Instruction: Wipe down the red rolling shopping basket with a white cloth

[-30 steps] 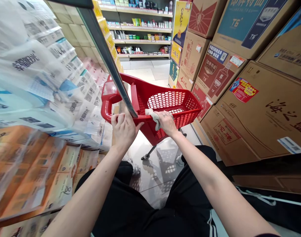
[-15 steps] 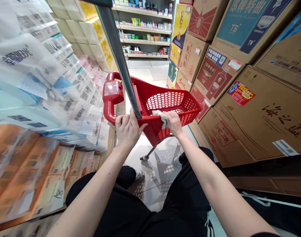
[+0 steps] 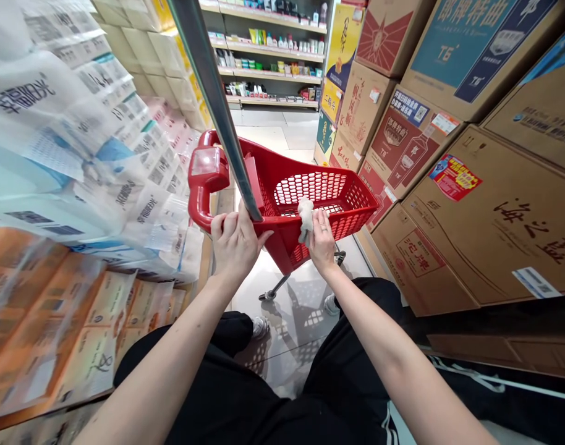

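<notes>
A red plastic shopping basket cart [image 3: 305, 170] with slotted sides stands in front of me. My left hand [image 3: 236, 244] is closed on its near rim, by the foot of a slanting metal pole [image 3: 217, 105]; the thumb points right along the rim. On the near side rim, further right, my right hand [image 3: 322, 241] presses a crumpled whitish cloth [image 3: 305, 217] against the red plastic. Its fingers lie over the rim, partly hiding the cloth. The red handle [image 3: 201, 179] of the cart rises at the left of my left hand.
Stacked cardboard cartons [image 3: 496, 216] line the right side. Wrapped packs of paper [image 3: 78, 154] and orange packs [image 3: 41, 309] are piled on the left. Shelves with bottles [image 3: 273, 55] stand beyond the tiled floor [image 3: 277, 133]. A cart wheel [image 3: 267, 296] shows near my shoes.
My right hand has turned more upright on the rim, and the cloth in it has shifted and bunched differently. My left hand stays on the rim; the view has moved slightly.
</notes>
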A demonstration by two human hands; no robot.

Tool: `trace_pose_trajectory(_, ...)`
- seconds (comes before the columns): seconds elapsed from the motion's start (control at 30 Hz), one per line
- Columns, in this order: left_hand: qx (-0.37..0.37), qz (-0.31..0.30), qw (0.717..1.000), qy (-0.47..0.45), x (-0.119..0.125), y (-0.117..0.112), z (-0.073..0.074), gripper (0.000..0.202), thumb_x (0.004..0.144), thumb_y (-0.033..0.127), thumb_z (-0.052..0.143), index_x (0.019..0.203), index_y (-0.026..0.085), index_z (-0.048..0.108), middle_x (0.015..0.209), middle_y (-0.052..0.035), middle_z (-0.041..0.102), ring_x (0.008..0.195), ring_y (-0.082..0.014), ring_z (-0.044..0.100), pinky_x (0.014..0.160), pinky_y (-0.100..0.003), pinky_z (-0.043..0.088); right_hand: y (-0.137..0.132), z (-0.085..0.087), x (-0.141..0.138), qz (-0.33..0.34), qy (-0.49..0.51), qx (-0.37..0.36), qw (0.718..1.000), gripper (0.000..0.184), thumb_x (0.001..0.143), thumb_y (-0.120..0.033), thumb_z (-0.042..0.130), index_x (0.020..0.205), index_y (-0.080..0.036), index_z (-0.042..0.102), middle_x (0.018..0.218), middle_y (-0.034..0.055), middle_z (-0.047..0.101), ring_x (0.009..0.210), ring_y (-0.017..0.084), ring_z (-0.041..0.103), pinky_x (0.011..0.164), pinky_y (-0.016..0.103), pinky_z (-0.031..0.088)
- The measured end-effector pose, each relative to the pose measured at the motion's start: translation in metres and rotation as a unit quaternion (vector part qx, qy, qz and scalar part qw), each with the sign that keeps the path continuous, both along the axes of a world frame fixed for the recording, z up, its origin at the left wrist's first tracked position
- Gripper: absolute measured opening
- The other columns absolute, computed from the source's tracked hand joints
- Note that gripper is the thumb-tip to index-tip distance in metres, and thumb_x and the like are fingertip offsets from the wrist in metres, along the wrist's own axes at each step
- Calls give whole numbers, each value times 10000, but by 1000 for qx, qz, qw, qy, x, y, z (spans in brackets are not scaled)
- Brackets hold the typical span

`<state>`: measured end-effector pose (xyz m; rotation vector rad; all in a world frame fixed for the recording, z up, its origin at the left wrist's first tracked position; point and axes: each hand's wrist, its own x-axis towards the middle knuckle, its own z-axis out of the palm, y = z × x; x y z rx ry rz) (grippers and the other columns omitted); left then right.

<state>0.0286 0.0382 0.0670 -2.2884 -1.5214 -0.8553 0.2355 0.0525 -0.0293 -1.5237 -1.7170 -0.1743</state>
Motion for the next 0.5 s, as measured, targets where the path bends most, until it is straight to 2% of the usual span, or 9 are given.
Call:
trace_pose_trajectory(0.13,2,-1,1000,3,-4,1,2,845,815,475,534,1424,-5,197,1218,-258,524,1154,-359,433,1018,-536,222,-13,5,-11,31,8,-8,999,500,943,-189,292,1435,-101,300,1501,121,258,1414,214,147,1138,417,266)
trace_pose_trajectory(0.27,4,-5,1000,1,-7,2,4,832,820,470,522,1423,-4,201,1224,-253,516,1147,-352,442,1014,-529,228,-15,5,7,68,32,9,997,466,935,-166,276,1386,-141,393,1446,113,374,1373,199,283,1112,411,318)
trace_pose_trajectory(0.4,6,-8,1000,4,-9,4,2,815,822,476,518,1417,0,227,1247,-250,500,1138,-349,444,1011,-518,231,-19,-5,25,33,81,11,996,414,929,-196,320,1308,-157,481,1279,145,527,1233,237,461,1032,449,399)
trace_pose_trajectory(0.5,6,-11,1000,6,-7,5,1,806,825,478,514,1414,2,238,1261,-249,490,1138,-348,441,1010,-513,230,-22,-18,13,45,53,-18,997,391,912,-186,357,1267,-154,518,1194,150,559,1165,250,499,997,434,425)
